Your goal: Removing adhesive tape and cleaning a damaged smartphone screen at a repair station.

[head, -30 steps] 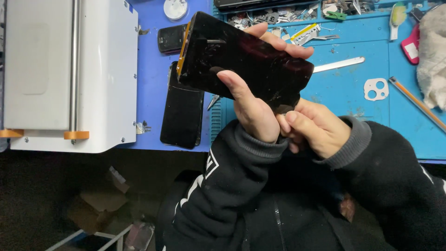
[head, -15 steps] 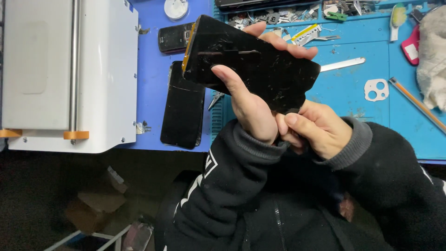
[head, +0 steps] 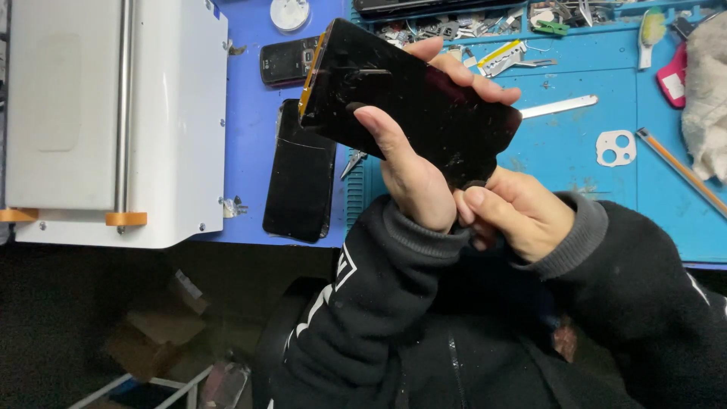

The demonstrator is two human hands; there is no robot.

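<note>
Left hand grips black phone above blue mat, long axis slanting upper-left to lower-right; right hand pinches its nearer lower-right end.

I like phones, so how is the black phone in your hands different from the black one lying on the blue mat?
The held phone is lifted and tilted, gripped by the left hand and right hand; the lying phone rests flat, untouched. The held phone shows an orange edge; the lying phone shows none. Both are dark, glossy slabs.
</note>
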